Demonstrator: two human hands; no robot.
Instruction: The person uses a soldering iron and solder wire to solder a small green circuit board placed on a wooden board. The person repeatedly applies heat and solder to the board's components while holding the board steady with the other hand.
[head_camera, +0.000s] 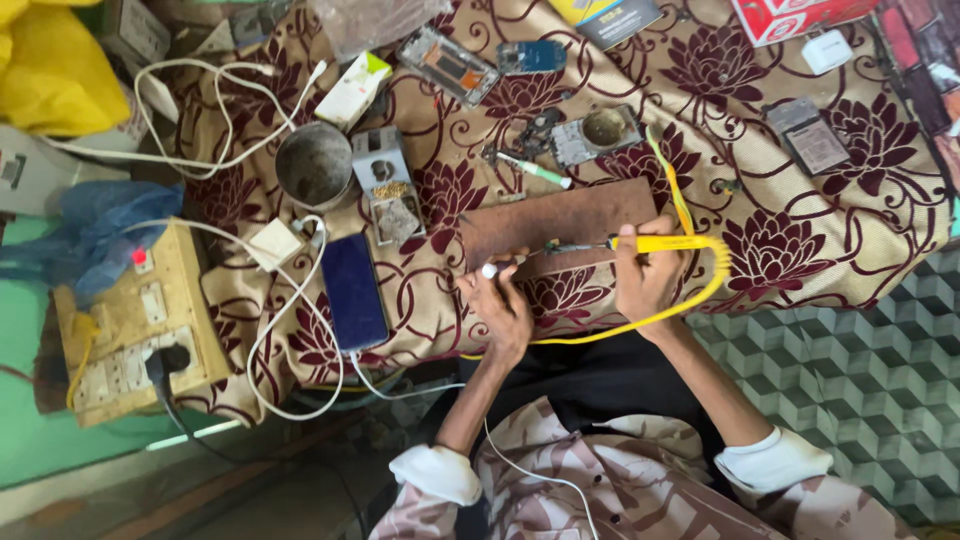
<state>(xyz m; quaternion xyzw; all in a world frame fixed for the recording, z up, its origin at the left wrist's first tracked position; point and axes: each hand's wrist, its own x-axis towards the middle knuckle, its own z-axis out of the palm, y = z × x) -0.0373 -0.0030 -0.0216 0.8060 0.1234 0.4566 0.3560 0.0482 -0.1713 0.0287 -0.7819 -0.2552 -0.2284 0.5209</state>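
We're looking down on a floral maroon-and-tan cloth (800, 250), and right at its near edge lies a brown wooden board (560, 220), our landmark. Our right hand (648, 280) sits at the board's near right corner, its grip closed around the yellow handle of a soldering iron (640, 243), whose dark tip points left across the board's near edge. The iron's yellow cord (700, 290) loops away to the right of the board and back toward us. Our left hand (505, 305) is just off the board's near left corner, fingers pinched on a small white-tipped piece (489, 270); what it is, we can't tell. Left of the board lies a dark blue phone (354, 290) face up, with a round metal bowl (314, 165) beyond it. Behind the board sits a green-handled tool (535, 170) and an opened phone body (595, 132). Far left of the board, a yellowed switchboard (135, 325) with a white cable (290, 350) trailing.
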